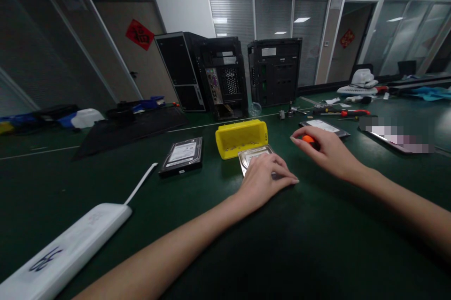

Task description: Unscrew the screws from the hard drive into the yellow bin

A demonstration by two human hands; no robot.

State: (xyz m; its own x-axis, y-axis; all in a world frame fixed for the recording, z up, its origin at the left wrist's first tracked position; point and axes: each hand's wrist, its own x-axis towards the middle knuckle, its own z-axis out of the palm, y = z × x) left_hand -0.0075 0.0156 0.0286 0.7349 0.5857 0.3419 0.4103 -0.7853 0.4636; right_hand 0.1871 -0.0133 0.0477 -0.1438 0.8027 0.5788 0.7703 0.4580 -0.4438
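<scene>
My left hand [264, 174] lies over a silver hard drive [245, 155], covering much of it. Its thumb and fingertips come together to the right of the drive, and whatever is between them is too small to make out. To the right, my right hand [327, 150] is raised over the table, closed around an orange-and-black screwdriver [309, 140]; its shaft is hidden. Touching or just behind the silver drive is a yellow bin [225, 142] lying with its opening toward me, small screws inside. A black hard drive [183, 155] with a white label rests to the left.
Behind my right hand lies another labelled drive [322, 125]. Several computer cases [275, 72] stand at the back, near a small clear cup [254, 109]. Red-handled pliers [354, 113] and a phone-like object [394, 139] are on the right. A white power strip [81, 239] occupies the front left.
</scene>
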